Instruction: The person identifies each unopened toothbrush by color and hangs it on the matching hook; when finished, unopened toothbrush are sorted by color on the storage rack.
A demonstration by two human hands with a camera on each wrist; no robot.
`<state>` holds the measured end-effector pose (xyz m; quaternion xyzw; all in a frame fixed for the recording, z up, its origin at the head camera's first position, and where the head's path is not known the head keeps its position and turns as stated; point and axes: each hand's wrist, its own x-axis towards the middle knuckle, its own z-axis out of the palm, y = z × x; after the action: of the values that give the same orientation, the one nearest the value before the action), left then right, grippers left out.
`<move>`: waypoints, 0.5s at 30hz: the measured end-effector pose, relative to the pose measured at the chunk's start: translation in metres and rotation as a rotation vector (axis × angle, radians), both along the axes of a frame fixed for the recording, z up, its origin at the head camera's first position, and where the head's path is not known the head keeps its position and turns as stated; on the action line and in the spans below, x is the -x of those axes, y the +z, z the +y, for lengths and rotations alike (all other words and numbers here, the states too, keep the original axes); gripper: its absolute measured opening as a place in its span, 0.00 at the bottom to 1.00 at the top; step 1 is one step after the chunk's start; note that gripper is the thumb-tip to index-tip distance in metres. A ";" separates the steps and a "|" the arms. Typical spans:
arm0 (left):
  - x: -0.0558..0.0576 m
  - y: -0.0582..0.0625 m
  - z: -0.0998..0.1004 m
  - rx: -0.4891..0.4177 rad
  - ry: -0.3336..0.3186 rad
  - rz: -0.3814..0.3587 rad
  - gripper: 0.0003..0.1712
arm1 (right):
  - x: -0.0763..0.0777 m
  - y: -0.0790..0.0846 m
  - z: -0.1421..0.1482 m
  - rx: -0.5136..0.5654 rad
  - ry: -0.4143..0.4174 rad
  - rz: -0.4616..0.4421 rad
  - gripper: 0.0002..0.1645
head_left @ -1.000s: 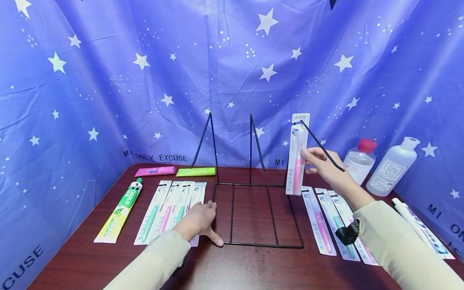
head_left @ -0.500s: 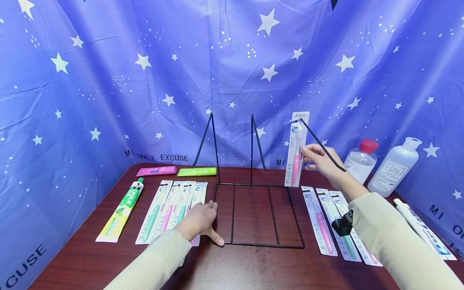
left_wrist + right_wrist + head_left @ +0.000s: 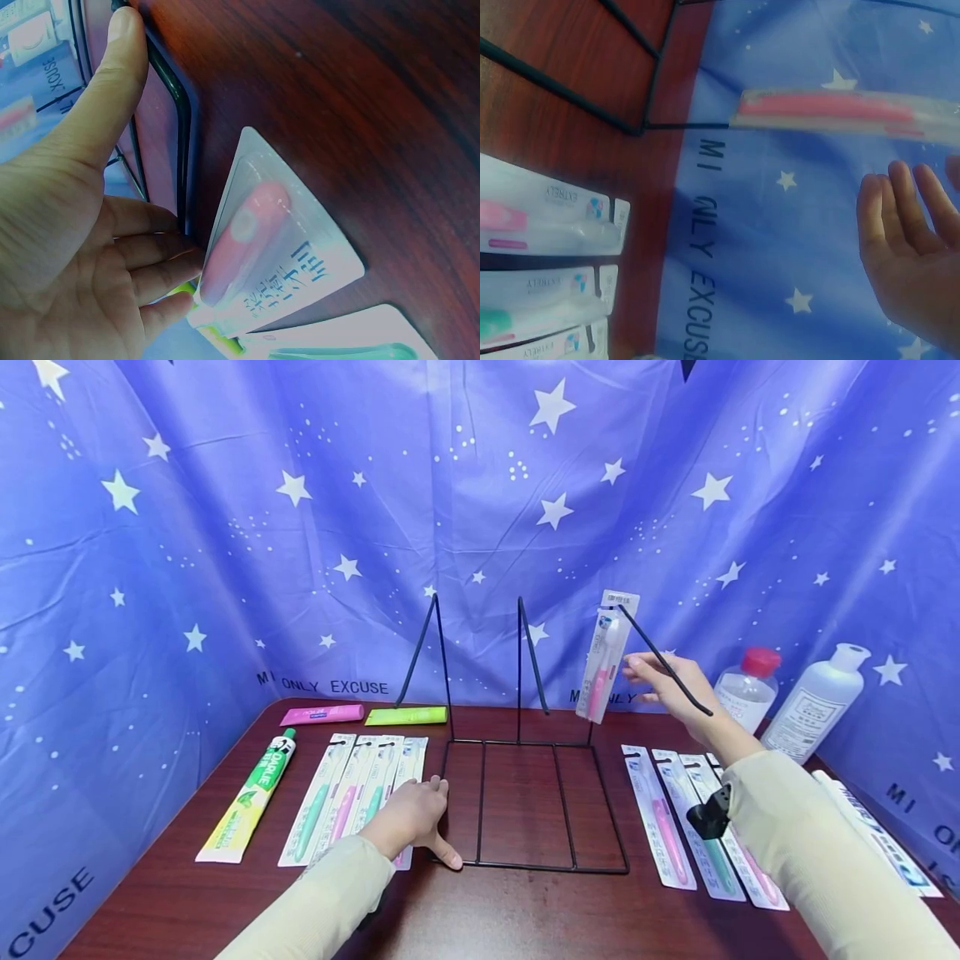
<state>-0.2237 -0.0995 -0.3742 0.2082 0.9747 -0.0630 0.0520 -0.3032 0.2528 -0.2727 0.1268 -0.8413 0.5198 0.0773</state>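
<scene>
A pink packaged toothbrush (image 3: 607, 660) hangs tilted from the right hook (image 3: 660, 656) of a black wire display rack (image 3: 525, 866). Just to its right is my right hand (image 3: 671, 685), fingers loosely bent and holding nothing. In the right wrist view a gap shows between those fingers and the toothbrush pack (image 3: 817, 109). My left hand (image 3: 412, 814) rests at the rack's front left corner, its thumb on the wire and its fingers extended along the left side. Beside it lie several packaged toothbrushes (image 3: 345, 789), the nearest partly hidden by the hand.
More packaged toothbrushes (image 3: 660, 818) lie right of the rack. Behind the right arm stand a red-capped bottle (image 3: 746, 689) and a white bottle (image 3: 813, 706); a white tube (image 3: 877, 835) lies nearer. At left are a green-yellow toothpaste tube (image 3: 247, 797), a pink tube (image 3: 322, 715) and a lime tube (image 3: 405, 716).
My right hand slid the toothbrush pack back along the right hook and let go of it. The pack swung from near upright to a tilt, bottom leftward. The left hand stayed put.
</scene>
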 end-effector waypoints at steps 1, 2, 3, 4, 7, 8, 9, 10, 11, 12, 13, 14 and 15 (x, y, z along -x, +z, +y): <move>0.000 0.000 0.000 0.001 0.002 -0.003 0.69 | 0.001 0.000 0.003 0.011 -0.008 0.005 0.32; 0.000 0.000 0.000 0.000 0.005 -0.009 0.70 | 0.009 -0.004 0.012 0.059 0.009 0.006 0.30; 0.000 0.000 0.000 -0.001 0.008 -0.012 0.70 | 0.027 -0.017 0.029 0.125 0.056 0.003 0.27; 0.000 0.000 0.000 -0.003 0.010 -0.014 0.70 | 0.028 -0.017 0.035 0.140 0.058 0.005 0.27; 0.000 0.001 -0.001 -0.009 0.014 -0.015 0.70 | 0.023 -0.012 0.051 0.138 0.027 -0.005 0.26; 0.000 0.001 -0.001 -0.011 0.015 -0.016 0.69 | 0.019 -0.010 0.056 0.118 0.015 -0.007 0.26; -0.001 0.001 -0.001 -0.015 0.017 -0.017 0.69 | 0.008 -0.004 0.057 0.059 -0.015 -0.005 0.28; -0.001 0.001 -0.002 -0.019 0.018 -0.019 0.69 | -0.014 0.011 0.051 -0.007 -0.069 -0.004 0.29; -0.001 0.001 -0.002 -0.021 0.016 -0.018 0.69 | -0.019 0.011 0.056 -0.017 -0.074 -0.012 0.26; -0.001 0.001 -0.002 -0.024 0.016 -0.020 0.69 | -0.023 0.011 0.062 -0.017 -0.070 -0.017 0.22; -0.001 0.001 -0.002 -0.025 0.015 -0.018 0.69 | -0.027 0.009 0.069 -0.013 -0.052 -0.027 0.18; -0.001 0.001 -0.003 -0.027 0.014 -0.016 0.69 | -0.030 0.007 0.076 -0.005 -0.036 -0.044 0.14; -0.001 0.001 -0.003 -0.027 0.013 -0.014 0.69 | -0.033 0.004 0.085 0.004 -0.013 -0.058 0.10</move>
<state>-0.2228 -0.1026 -0.3730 0.2030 0.9764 -0.0483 0.0564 -0.2706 0.3375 -0.2687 0.1059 -0.8428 0.5246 0.0567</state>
